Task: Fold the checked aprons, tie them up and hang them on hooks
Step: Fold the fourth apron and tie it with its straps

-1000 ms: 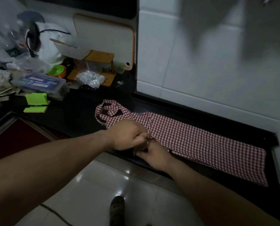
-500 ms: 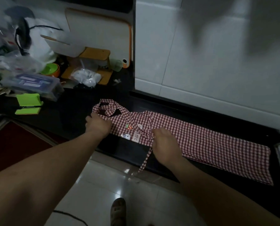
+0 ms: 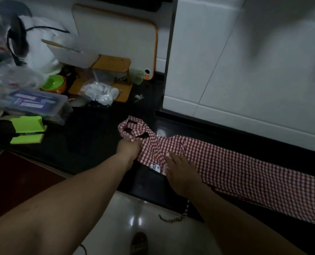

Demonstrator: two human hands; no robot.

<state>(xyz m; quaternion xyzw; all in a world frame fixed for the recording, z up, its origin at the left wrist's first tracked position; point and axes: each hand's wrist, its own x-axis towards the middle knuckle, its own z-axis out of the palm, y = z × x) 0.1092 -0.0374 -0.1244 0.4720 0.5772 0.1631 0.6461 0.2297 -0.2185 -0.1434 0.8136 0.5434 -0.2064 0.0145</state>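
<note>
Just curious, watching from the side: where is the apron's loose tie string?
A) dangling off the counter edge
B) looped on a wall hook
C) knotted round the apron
A: the tie string hangs from the apron off the counter edge below the right hand.

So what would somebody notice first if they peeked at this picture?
The red-and-white checked apron, stretched in a long folded strip along the dark counter on the right. Two bare hands are at its left end: the left hand grips the cloth by the neck loop, and the right hand lies flat on it. After that, the bright green bowl among the clutter at the far left.
</note>
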